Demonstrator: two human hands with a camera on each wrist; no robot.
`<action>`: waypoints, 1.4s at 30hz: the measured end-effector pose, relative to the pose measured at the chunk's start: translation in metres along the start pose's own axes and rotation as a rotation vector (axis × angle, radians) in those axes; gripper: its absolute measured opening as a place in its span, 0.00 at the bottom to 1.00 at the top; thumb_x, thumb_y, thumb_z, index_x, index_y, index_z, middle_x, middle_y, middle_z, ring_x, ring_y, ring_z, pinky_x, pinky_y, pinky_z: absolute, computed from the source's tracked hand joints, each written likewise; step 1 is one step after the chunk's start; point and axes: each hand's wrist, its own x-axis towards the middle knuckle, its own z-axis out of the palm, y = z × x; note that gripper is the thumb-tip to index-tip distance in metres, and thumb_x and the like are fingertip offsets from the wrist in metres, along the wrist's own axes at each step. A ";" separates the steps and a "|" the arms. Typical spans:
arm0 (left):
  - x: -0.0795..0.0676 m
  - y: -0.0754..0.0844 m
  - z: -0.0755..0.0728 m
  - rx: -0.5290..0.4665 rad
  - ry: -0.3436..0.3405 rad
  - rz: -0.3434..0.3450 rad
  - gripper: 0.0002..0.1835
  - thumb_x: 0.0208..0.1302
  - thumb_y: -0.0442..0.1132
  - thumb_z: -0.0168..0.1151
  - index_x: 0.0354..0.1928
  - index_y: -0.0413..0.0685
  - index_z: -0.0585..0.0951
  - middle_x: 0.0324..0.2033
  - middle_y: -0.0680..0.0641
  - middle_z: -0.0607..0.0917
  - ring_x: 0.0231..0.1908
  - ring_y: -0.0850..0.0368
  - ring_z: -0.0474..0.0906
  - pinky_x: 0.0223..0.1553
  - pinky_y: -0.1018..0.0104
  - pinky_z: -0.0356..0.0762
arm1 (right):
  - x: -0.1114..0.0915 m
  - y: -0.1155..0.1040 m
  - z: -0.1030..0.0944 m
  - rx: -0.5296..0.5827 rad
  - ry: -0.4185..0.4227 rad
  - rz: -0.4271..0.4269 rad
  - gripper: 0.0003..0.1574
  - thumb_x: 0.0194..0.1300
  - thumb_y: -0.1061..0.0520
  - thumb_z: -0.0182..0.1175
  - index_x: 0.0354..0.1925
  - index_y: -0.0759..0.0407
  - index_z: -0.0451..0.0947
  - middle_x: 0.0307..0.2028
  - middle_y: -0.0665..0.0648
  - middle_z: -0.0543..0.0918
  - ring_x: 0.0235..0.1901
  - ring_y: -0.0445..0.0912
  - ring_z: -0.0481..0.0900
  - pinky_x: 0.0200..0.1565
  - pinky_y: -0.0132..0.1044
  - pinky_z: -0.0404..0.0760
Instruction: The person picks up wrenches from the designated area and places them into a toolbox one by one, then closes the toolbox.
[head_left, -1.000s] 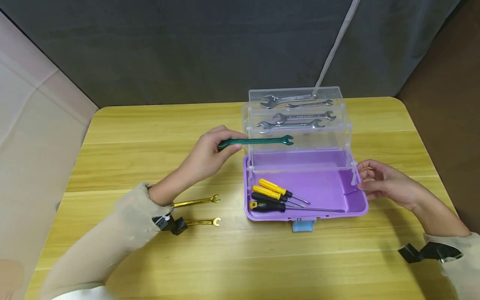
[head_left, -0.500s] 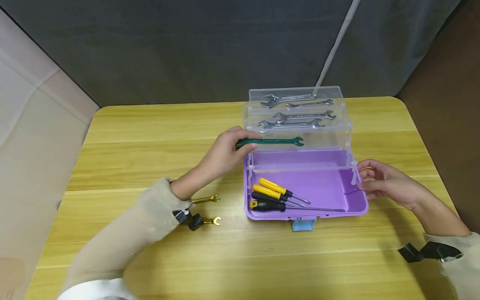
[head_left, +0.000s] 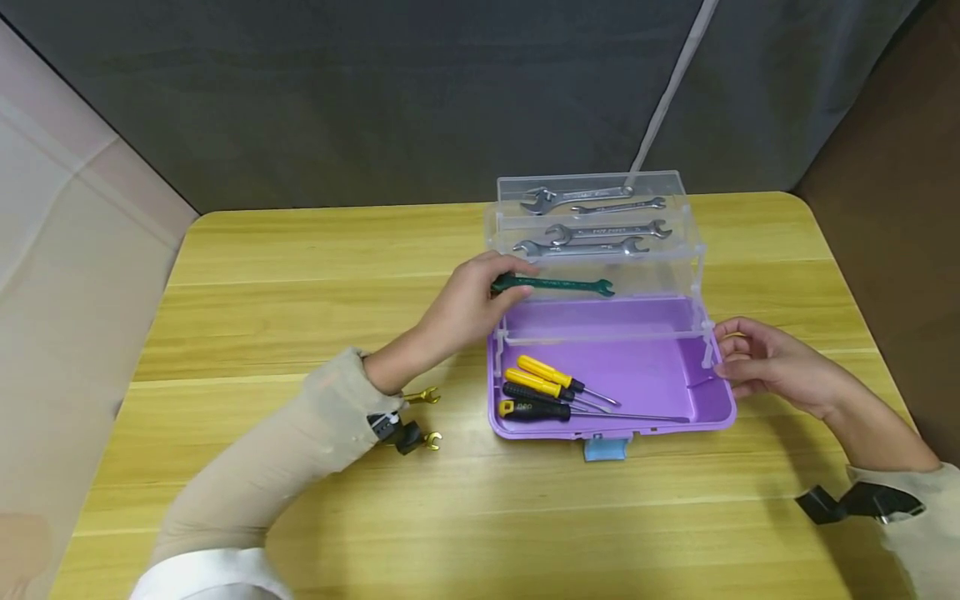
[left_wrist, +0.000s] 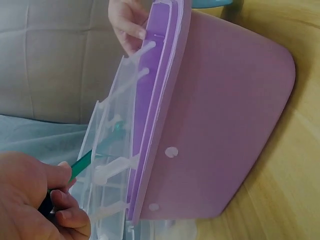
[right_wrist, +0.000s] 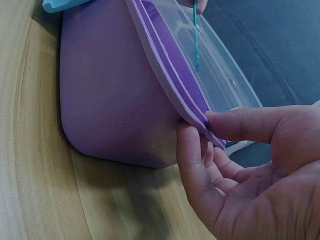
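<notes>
A green open-end wrench (head_left: pixel 566 285) is gripped at one end between the thumb and fingers of my left hand (head_left: pixel 467 304). It lies level over the lower tier of the clear tiered tray (head_left: pixel 660 279), its free jaw pointing right; whether it touches the tray I cannot tell. Several silver wrenches (head_left: pixel 611 233) lie in the upper tiers. The tray stands raised over the back of a purple toolbox (head_left: pixel 645 358). My right hand (head_left: pixel 787 375) pinches the box's right rim (right_wrist: pixel 187 107), thumb on top and fingers below.
Inside the box, at front left, lie several screwdrivers (head_left: pixel 547 367) with yellow or black handles. A blue latch (head_left: pixel 604 450) hangs at its front. Two gold wrenches (head_left: pixel 422 396) lie on the wooden table (head_left: pixel 525 525), partly hidden under my left sleeve. A dark curtain (head_left: pixel 375 108) stands behind.
My left hand has moved right with the green wrench, from beside the toolbox to over the clear tray's left side. My right hand has kept its place on the rim.
</notes>
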 end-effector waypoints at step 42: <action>0.000 0.000 0.009 0.214 -0.065 -0.028 0.20 0.72 0.43 0.65 0.63 0.49 0.82 0.53 0.49 0.87 0.33 0.58 0.80 0.33 0.63 0.77 | 0.001 0.000 -0.002 -0.012 -0.001 0.005 0.19 0.72 0.74 0.50 0.55 0.59 0.65 0.41 0.54 0.82 0.40 0.48 0.85 0.39 0.43 0.87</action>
